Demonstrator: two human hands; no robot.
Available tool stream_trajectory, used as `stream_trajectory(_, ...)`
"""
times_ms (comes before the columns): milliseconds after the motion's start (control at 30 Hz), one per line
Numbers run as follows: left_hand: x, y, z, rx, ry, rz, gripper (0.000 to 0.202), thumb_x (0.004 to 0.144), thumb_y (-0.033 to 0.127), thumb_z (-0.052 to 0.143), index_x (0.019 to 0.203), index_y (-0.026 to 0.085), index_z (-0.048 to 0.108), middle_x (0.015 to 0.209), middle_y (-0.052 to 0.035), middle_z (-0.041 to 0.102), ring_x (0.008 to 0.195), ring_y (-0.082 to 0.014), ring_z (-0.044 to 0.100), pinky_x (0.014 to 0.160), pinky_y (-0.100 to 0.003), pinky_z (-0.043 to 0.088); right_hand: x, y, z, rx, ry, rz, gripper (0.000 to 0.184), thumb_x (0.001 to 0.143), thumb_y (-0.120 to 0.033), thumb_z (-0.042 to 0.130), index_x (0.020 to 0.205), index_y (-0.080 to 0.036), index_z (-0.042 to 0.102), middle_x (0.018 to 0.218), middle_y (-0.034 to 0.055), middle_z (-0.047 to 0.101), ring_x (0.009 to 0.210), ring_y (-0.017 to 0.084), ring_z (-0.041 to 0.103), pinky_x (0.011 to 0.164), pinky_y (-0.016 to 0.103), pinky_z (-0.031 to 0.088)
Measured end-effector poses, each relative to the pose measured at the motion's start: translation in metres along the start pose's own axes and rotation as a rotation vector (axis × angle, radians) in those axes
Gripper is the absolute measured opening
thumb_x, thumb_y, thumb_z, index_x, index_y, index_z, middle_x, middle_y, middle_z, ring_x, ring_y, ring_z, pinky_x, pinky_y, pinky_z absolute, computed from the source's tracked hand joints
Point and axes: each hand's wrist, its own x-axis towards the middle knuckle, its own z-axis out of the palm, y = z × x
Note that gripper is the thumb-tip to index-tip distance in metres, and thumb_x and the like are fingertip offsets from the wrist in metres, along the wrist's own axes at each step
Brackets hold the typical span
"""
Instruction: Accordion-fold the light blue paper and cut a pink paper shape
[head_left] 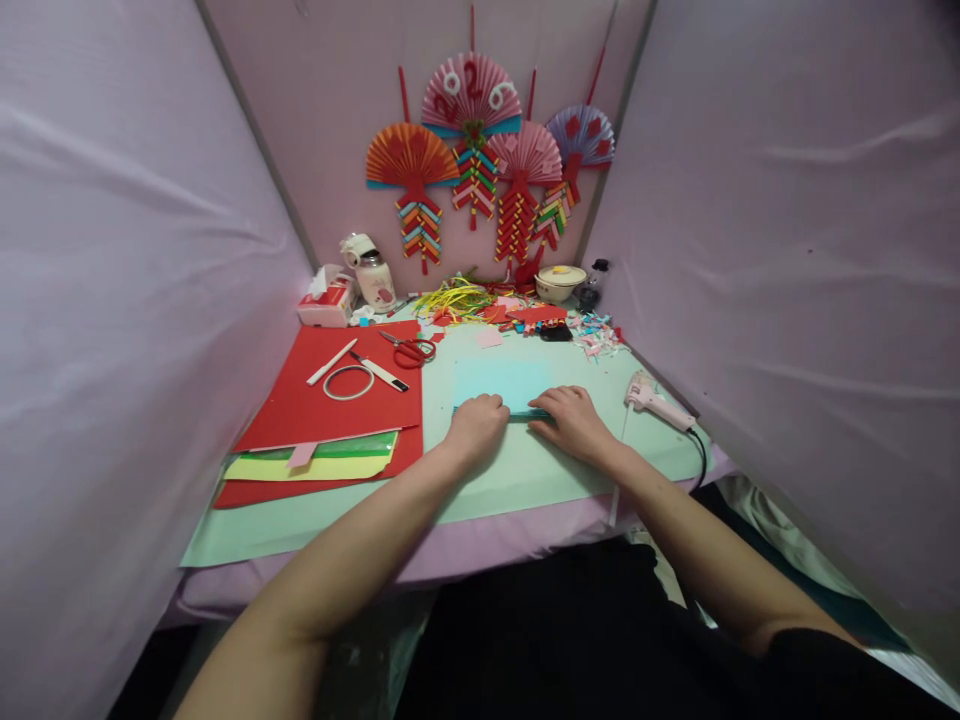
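Observation:
A light blue sheet of paper (501, 382) lies on the pale green mat (540, 470) in front of me. My left hand (474, 426) and my right hand (571, 418) both rest on its near edge, fingers curled and pressing down on the folded strip there. The two hands sit side by side, a little apart.
Red, yellow and green sheets (330, 420) are stacked at the left, with a tape ring (349, 382), a craft knife (379, 371) and red scissors (409, 349) on them. A pink glue gun (656, 400) lies at the right. Paper scraps, a bowl (559, 281) and paper fans (480, 150) fill the back.

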Motion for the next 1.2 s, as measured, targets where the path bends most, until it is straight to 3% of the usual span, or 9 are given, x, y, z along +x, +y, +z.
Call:
stream_trajectory(167, -0.004, -0.002, 0.002, -0.028, 0.065, 0.004, 0.023, 0.095, 0.019, 0.045, 0.102, 0.015, 0.066, 0.094, -0.0106, 0.062, 0.091, -0.0237, 0.057, 0.076, -0.034, 0.044, 0.016, -0.019, 0.012, 0.034, 0.033, -0.025, 0.015, 0.093, -0.03, 0.058, 0.099, -0.023, 0.069, 0.098, 0.0045, 0.07, 0.098, 0.021, 0.056, 0.091, 0.037, 0.025)
stream_trajectory(400, -0.004, -0.005, 0.009, -0.117, 0.119, -0.025, 0.028, 0.099, 0.028, 0.042, 0.098, 0.017, 0.068, 0.094, -0.0078, 0.064, 0.089, -0.0211, 0.058, 0.075, -0.031, 0.043, 0.017, -0.019, 0.014, 0.047, 0.067, -0.001, 0.016, 0.094, -0.026, 0.056, 0.087, -0.022, 0.07, 0.09, 0.0018, 0.07, 0.091, 0.018, 0.055, 0.089, 0.036, 0.024)
stream_trajectory(600, -0.004, -0.011, 0.015, -0.124, 0.129, 0.0, 0.026, 0.098, 0.027, 0.044, 0.102, 0.02, 0.069, 0.093, -0.0069, 0.065, 0.088, -0.0208, 0.059, 0.072, -0.03, 0.042, 0.016, -0.023, 0.014, 0.111, 0.065, 0.0, 0.018, 0.095, -0.029, 0.054, 0.096, -0.023, 0.071, 0.095, 0.0032, 0.071, 0.092, 0.017, 0.057, 0.087, 0.035, 0.025)
stream_trajectory(933, -0.006, -0.014, 0.006, -0.228, 0.1, -0.036, 0.02, 0.093, 0.025, 0.054, 0.104, 0.021, 0.071, 0.097, -0.0055, 0.069, 0.093, -0.0197, 0.062, 0.077, -0.028, 0.044, 0.015, -0.021, 0.015, 0.087, 0.069, 0.007, 0.022, 0.096, -0.027, 0.052, 0.09, -0.024, 0.073, 0.093, 0.0027, 0.072, 0.09, 0.016, 0.059, 0.088, 0.035, 0.025)
stream_trajectory(1200, -0.006, -0.014, 0.005, -0.239, 0.122, -0.04, 0.022, 0.094, 0.022, 0.051, 0.095, 0.021, 0.073, 0.093, -0.0053, 0.07, 0.089, -0.0193, 0.063, 0.074, -0.028, 0.043, 0.017, -0.025, 0.012, 0.133, 0.069, 0.0, 0.017, 0.094, -0.027, 0.055, 0.091, -0.023, 0.071, 0.094, 0.0028, 0.072, 0.092, 0.017, 0.06, 0.09, 0.034, 0.025)
